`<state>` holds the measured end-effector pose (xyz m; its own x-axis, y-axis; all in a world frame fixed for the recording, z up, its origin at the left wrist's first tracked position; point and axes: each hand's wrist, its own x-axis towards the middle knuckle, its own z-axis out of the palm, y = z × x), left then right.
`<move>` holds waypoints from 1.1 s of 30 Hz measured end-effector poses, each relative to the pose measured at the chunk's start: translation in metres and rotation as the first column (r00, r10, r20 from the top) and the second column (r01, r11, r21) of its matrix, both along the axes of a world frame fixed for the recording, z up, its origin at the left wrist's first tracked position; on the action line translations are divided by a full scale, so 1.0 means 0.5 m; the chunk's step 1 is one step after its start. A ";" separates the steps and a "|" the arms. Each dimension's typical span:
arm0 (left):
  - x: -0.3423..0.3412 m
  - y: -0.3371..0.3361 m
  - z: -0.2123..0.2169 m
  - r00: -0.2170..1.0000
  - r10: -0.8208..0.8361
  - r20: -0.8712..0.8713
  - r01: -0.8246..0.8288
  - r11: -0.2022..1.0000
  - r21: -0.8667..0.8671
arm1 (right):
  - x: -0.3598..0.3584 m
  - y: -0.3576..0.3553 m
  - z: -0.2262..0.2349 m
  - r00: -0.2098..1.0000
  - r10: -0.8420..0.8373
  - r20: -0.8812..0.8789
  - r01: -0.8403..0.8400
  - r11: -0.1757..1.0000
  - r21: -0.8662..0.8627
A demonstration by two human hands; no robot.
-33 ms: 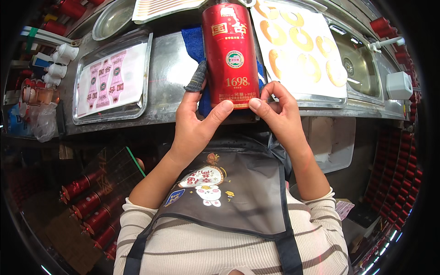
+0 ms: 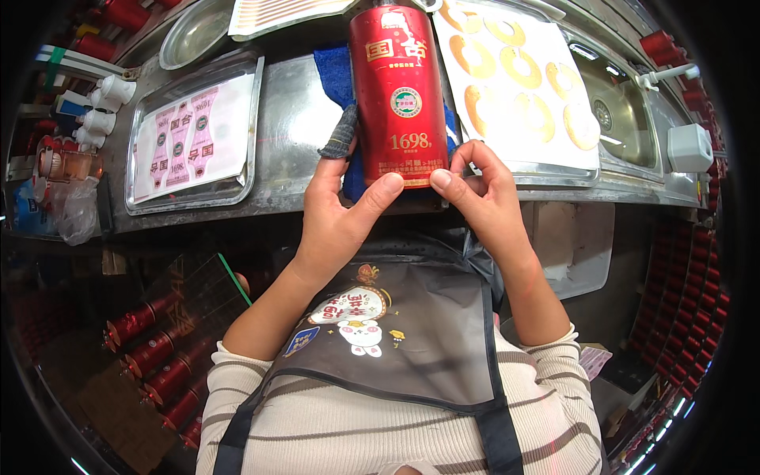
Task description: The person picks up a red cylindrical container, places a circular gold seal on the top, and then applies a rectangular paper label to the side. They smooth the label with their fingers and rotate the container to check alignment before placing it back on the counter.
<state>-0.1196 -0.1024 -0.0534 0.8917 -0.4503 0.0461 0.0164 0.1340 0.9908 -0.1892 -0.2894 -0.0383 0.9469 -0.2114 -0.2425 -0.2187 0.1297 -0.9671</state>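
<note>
Workbench: a steel counter [image 2: 297, 119] runs across the top of the view, with a sink [image 2: 625, 119] at its right end and a blue cloth [image 2: 336, 71] spread in the middle.
Bottle: a red bottle [image 2: 398, 87] lies lengthwise on the cloth, its base toward the person and its printed front facing up.
Left hand: the left hand [image 2: 336, 222] cups the bottle's lower left side, thumb pressed flat on the front near the base. A grey fingertip cover [image 2: 340, 138] sits on the forefinger.
Right hand: the right hand [image 2: 483, 198] mirrors it, fingers curled round the lower right side, thumb tip pressed beside the left thumb.
Change: both thumbs bear on the bottom edge of the front print, which lies smooth, with no lifted corner showing. Whether it is a stuck-on label cannot be told.
Left tray: a metal tray [image 2: 150, 202] holds a sheet of pink labels.
Right tray: another tray [image 2: 554, 172] carries a white sheet of gold ring stickers.
Below: more red bottles [image 2: 150, 356] are stacked under the counter, left of the person's dark apron [image 2: 412, 332].
</note>
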 end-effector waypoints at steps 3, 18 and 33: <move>0.001 0.000 -0.006 1.000 0.010 0.024 -0.011 1.000 0.009 | 0.001 -0.001 0.000 1.000 0.006 0.008 -0.006 1.000 0.025; 0.004 0.014 -0.024 0.997 0.019 0.074 -0.023 0.998 0.055 | 0.000 0.005 0.001 1.000 0.006 -0.006 -0.006 1.000 -0.016; -0.004 0.011 -0.020 0.992 0.066 0.111 -0.083 0.983 0.162 | -0.009 -0.011 -0.004 1.000 0.030 -0.007 -0.030 0.999 -0.017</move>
<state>-0.1217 -0.0971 -0.0636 0.9173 -0.3918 0.0711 -0.0921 -0.0351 0.9951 -0.1935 -0.2950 -0.0402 0.9512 -0.1870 -0.2457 -0.2291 0.1062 -0.9676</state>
